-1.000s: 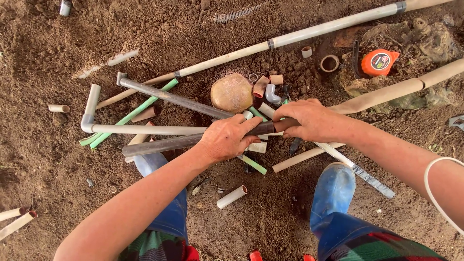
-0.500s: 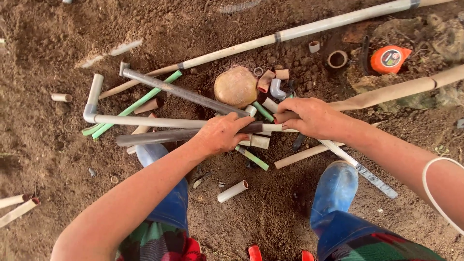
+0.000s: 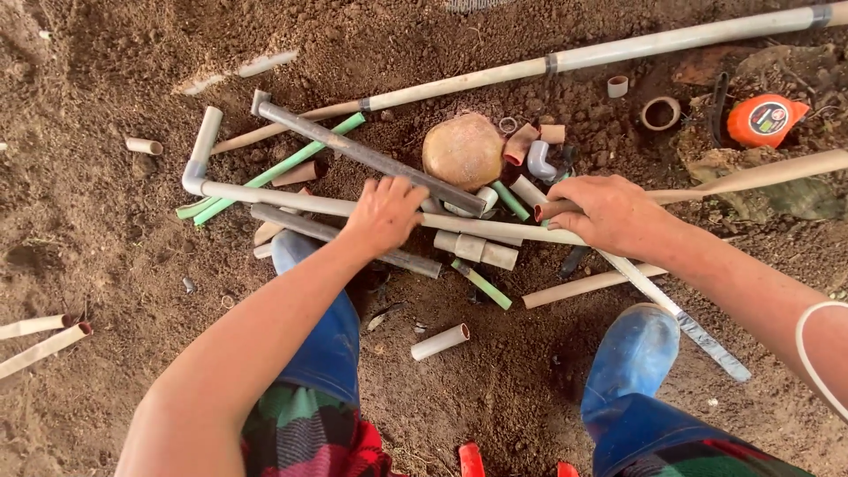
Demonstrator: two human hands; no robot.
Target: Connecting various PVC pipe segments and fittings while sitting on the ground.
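A pile of plastic pipes lies on bare soil between my blue boots. My left hand [image 3: 385, 212] rests on a long white pipe [image 3: 265, 195] that ends in an elbow bend at the left, with its fingers spread over it. My right hand [image 3: 605, 212] is closed around the same pipe's right part. Under the left hand lies a grey pipe [image 3: 300, 224]. Another grey pipe [image 3: 353, 150] crosses diagonally above, beside two green pipes [image 3: 274, 170]. A round tan stone [image 3: 463, 150] sits just beyond the pile.
A very long white pipe [image 3: 618, 50] runs across the top. An orange tape measure [image 3: 764, 119] and a small ring fitting [image 3: 661, 112] lie at the upper right. A wooden handle [image 3: 777, 172] runs right. Short pipe offcuts [image 3: 439, 342] are scattered; two pipe ends [image 3: 40, 340] lie at left.
My left hand has loosened and shifted up from the grey pipe onto the long white pipe, fingers now spread. My right hand stays on the pipe's right part.
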